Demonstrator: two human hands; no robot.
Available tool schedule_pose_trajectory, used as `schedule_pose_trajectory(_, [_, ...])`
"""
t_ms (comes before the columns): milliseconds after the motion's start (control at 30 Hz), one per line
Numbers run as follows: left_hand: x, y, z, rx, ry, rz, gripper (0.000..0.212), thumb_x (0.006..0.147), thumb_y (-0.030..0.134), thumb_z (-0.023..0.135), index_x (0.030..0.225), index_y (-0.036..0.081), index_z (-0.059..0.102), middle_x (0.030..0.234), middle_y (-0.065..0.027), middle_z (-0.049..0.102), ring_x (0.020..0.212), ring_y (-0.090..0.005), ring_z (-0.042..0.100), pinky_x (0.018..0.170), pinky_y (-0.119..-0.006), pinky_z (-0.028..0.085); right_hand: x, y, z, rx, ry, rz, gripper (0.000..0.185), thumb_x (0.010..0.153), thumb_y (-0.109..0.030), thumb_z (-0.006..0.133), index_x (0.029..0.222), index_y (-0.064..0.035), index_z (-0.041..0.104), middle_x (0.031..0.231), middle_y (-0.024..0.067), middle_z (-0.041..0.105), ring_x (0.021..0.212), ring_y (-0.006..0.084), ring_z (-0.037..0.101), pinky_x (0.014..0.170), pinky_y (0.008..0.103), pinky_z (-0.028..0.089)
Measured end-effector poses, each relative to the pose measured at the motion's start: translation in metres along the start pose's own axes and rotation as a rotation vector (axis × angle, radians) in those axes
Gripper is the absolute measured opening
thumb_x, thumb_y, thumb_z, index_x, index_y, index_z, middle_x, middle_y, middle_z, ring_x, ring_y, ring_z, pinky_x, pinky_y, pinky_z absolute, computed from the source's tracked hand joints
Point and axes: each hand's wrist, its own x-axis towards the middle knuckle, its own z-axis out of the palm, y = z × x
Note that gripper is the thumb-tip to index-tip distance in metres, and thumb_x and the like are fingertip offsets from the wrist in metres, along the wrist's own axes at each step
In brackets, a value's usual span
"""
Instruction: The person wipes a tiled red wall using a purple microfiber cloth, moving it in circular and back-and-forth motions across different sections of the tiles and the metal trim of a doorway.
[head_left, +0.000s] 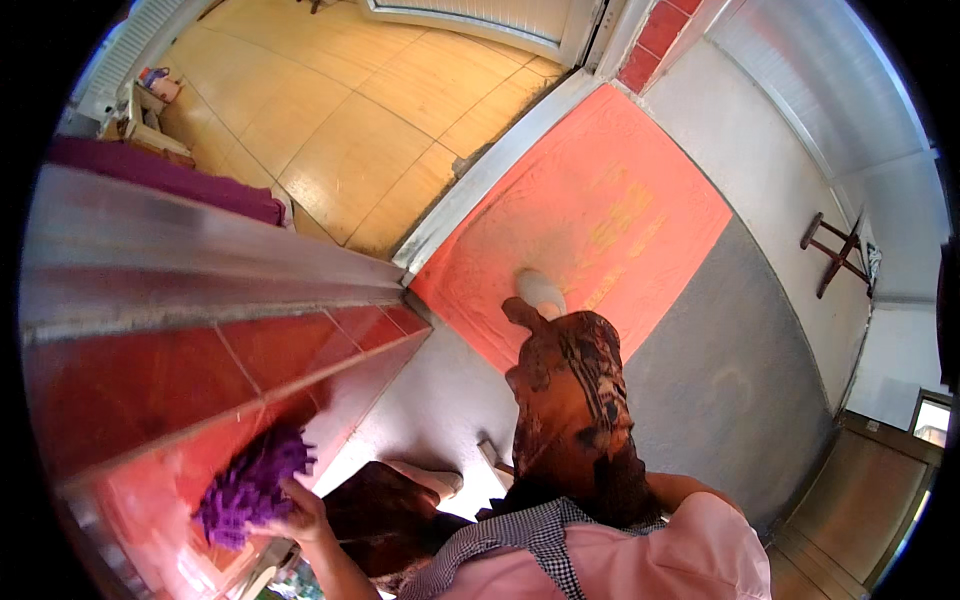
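Observation:
My left hand (304, 514) grips a purple, shaggy chenille cleaning cloth or mitt (255, 487). The cloth is up against the lower wall, which is faced with glossy red tiles (150, 382). Its far side and some of my fingers are hidden. My right hand is out of view; that forearm (671, 491) passes behind my raised leg in patterned brown trousers (570, 405). A checked apron (525, 525) crosses my lap. One shoe (538, 291) rests on a red-orange doormat (637, 187) with worn yellow characters.
A metal threshold (495, 176) runs between the mat and a yellow tiled floor (315, 112). The open door (480, 19) stands beyond it. A dark wooden stool (836, 255) is by the right wall. Grey floor (720, 360) borders the mat, and a brown door (855, 487) is lower right.

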Motion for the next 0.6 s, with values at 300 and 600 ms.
schedule_pose_trajectory(300, [-0.011, 0.021, 0.003, -0.208, 0.084, -0.047, 0.025, 0.087, -0.002, 0.055, 0.108, -0.015, 0.052, 0.108, -0.0247, 0.06, 0.092, -0.0328, 0.059, 0.082, -0.041, 0.049, 0.006, -0.019, -0.028, 0.027, -0.002, 0.068, 0.025, 0.09, -0.028, 0.056, 0.094, -0.005, 0.064, 0.076, 0.0012, 0.061, 0.061, 0.0129, 0.054, 0.054, 0.0277, 0.043])
schedule_pose_trajectory(600, [0.004, 0.023, 0.021, -0.349, -0.046, -0.156, 0.052, 0.086, 0.01, 0.06, 0.133, 0.0, 0.039, 0.128, -0.0228, 0.048, 0.118, -0.0455, 0.043, 0.099, -0.06, 0.03, 0.037, -0.052, -0.078, -0.055, -0.041, -0.044, 0.028, 0.09, -0.033, 0.057, 0.092, -0.0055, 0.064, 0.074, 0.0012, 0.06, 0.059, 0.0132, 0.053, 0.052, 0.0276, 0.042])
